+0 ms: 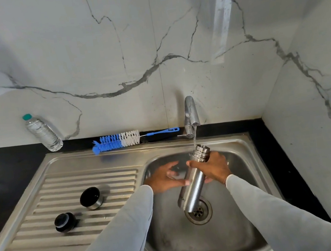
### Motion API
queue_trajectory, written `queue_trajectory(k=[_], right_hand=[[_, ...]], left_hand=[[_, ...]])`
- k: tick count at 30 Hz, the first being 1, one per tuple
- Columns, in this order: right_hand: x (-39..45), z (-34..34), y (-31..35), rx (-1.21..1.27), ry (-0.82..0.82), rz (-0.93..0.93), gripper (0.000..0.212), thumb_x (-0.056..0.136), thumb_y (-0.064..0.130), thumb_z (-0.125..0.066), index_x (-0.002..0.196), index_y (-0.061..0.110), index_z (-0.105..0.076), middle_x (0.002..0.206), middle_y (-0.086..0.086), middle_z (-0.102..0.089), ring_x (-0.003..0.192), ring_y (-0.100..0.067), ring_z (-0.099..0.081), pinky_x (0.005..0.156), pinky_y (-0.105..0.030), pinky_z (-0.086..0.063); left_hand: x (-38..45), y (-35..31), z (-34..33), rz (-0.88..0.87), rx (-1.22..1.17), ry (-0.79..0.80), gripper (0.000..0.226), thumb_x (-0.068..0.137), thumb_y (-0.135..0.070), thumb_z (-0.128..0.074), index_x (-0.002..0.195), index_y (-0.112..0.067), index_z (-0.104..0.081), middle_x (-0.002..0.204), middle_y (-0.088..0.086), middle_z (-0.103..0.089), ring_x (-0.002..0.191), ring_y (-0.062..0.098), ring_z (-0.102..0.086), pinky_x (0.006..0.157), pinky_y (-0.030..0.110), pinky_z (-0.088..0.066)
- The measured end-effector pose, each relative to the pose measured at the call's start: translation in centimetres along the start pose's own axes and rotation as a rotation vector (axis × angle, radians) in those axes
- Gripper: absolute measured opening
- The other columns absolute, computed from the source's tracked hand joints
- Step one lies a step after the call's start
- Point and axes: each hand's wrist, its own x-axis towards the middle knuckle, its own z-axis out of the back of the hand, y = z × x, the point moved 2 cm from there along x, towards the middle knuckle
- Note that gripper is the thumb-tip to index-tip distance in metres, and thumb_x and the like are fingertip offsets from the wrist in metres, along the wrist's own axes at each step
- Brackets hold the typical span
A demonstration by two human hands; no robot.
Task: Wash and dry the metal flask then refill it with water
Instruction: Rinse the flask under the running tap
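My right hand (214,168) grips the metal flask (193,187) near its threaded neck and holds it tilted over the sink basin (241,216). Its open mouth sits under the tap (190,111), and a thin stream of water runs into it. Just left of the flask hovers my left hand (163,177), fingers spread and relaxed, its fingertips close to the flask's body. The flask's metal cup lid (91,198) and black stopper (64,221) lie on the ribbed drainboard (36,222) to the left.
A blue and white bottle brush (118,141) lies along the back rim of the sink. A clear plastic water bottle (42,133) leans against the marble wall at the back left. Black countertop surrounds the sink. The drain (200,212) lies below the flask's base.
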Motion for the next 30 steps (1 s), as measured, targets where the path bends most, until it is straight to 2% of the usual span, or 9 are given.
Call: queue_trajectory(k=[2, 5, 9, 13, 15, 19, 23, 26, 30], right_hand=[[-0.6, -0.1, -0.6, 0.110, 0.040, -0.098, 0.042, 0.065, 0.040, -0.093, 0.092, 0.014, -0.073, 0.088, -0.010, -0.076, 0.067, -0.024, -0.076, 0.057, -0.043, -0.063], [-1.2, -0.1, -2.1, 0.238, 0.122, -0.246, 0.051, 0.068, 0.038, -0.092, 0.101, 0.006, -0.068, 0.092, -0.016, -0.074, 0.069, -0.032, -0.076, 0.060, -0.046, -0.063], [-1.6, -1.0, -4.5, 0.332, 0.237, -0.399, 0.062, 0.069, 0.047, -0.090, 0.107, 0.004, -0.068, 0.094, -0.019, -0.077, 0.078, -0.035, -0.076, 0.069, -0.052, -0.063], [-2.1, -2.0, -5.9, 0.377, 0.288, -0.510, 0.075, 0.067, 0.056, -0.088, 0.115, 0.004, -0.061, 0.099, -0.023, -0.074, 0.077, -0.037, -0.076, 0.058, -0.041, -0.063], [-2.5, -2.3, -6.1, 0.368, 0.335, -0.535, 0.077, 0.069, 0.062, -0.083, 0.117, 0.005, -0.061, 0.098, -0.023, -0.075, 0.078, -0.037, -0.076, 0.055, -0.038, -0.062], [-2.9, -2.5, -6.2, 0.361, 0.418, -0.540, 0.080, 0.073, 0.070, -0.074, 0.120, 0.006, -0.063, 0.094, -0.022, -0.076, 0.084, -0.036, -0.076, 0.067, -0.039, -0.064], [-3.6, -3.0, -6.0, 0.422, 0.463, -0.536, 0.078, 0.076, 0.074, -0.067, 0.119, 0.010, -0.063, 0.099, -0.020, -0.076, 0.089, -0.033, -0.076, 0.074, -0.039, -0.064], [-4.2, -3.3, -5.9, 0.406, 0.516, -0.538, 0.086, 0.073, 0.079, -0.065, 0.121, 0.007, -0.065, 0.103, -0.022, -0.075, 0.094, -0.034, -0.075, 0.083, -0.041, -0.062], [-4.8, -3.4, -5.8, 0.373, 0.566, -0.535, 0.087, 0.079, 0.081, -0.055, 0.123, 0.006, -0.063, 0.105, -0.024, -0.074, 0.095, -0.034, -0.075, 0.077, -0.038, -0.063]], left_hand=[[-0.9, -0.6, -0.9, 0.038, 0.086, 0.140, 0.110, 0.065, -0.052, -0.092, 0.155, -0.034, -0.032, 0.134, 0.003, -0.063, 0.117, 0.017, -0.062, 0.091, 0.028, -0.049], [-1.8, -0.7, -1.8, 0.073, 0.270, 0.143, 0.089, 0.062, -0.055, -0.093, 0.138, -0.025, -0.057, 0.118, -0.003, -0.068, 0.107, 0.015, -0.067, 0.089, 0.024, -0.052], [-2.4, -0.7, -2.1, 0.138, 0.127, 0.143, 0.078, 0.065, -0.043, -0.096, 0.129, -0.019, -0.060, 0.108, 0.003, -0.071, 0.088, 0.011, -0.071, 0.072, 0.020, -0.059], [-3.2, -1.6, -2.9, 0.174, 0.315, 0.181, 0.081, 0.059, -0.062, -0.091, 0.125, -0.022, -0.064, 0.113, -0.002, -0.070, 0.099, 0.016, -0.069, 0.092, 0.032, -0.058], [-3.6, -2.3, -3.2, 0.192, 0.405, 0.182, 0.074, 0.061, -0.063, -0.088, 0.118, -0.020, -0.068, 0.113, -0.001, -0.071, 0.100, 0.018, -0.068, 0.093, 0.032, -0.055], [-3.6, -3.9, -2.8, 0.264, 0.460, 0.214, 0.065, 0.060, -0.060, -0.088, 0.107, -0.016, -0.075, 0.106, 0.003, -0.075, 0.099, 0.024, -0.071, 0.090, 0.034, -0.057], [-3.6, -6.1, -1.5, 0.321, 0.557, 0.236, 0.066, 0.063, -0.061, -0.087, 0.106, -0.013, -0.074, 0.105, 0.004, -0.076, 0.097, 0.024, -0.072, 0.089, 0.033, -0.057], [-3.7, -7.6, -0.9, 0.386, 0.545, 0.222, 0.064, 0.067, -0.056, -0.088, 0.110, -0.013, -0.070, 0.101, 0.005, -0.073, 0.089, 0.024, -0.071, 0.088, 0.033, -0.059], [-3.7, -8.6, -1.0, 0.517, 0.441, 0.255, 0.060, 0.070, -0.051, -0.088, 0.108, -0.012, -0.064, 0.111, 0.011, -0.071, 0.104, 0.029, -0.070, 0.097, 0.040, -0.057]])
